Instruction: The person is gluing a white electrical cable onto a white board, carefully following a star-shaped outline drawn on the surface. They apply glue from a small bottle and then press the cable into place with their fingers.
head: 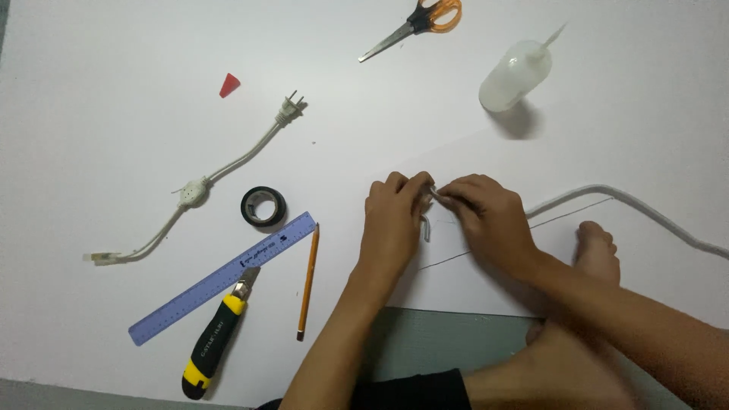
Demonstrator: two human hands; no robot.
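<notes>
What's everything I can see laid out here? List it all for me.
Scissors: 1, orange handles, top centre.
Squeeze bottle: 1, translucent white, top right.
Red cap: 1, red, upper left.
Plug cord: 1, white, left.
Tape roll: 1, black, centre left.
Ruler: 1, blue, lower left.
Pencil: 1, orange, right of ruler.
Utility knife: 1, black and yellow, bottom left.
Cable: 1, white, running off to the right.
Sheet: white, under everything.
Foot: 1, bare, right.
Left hand: pinching the cable end.
Right hand: pinching the cable end.
</notes>
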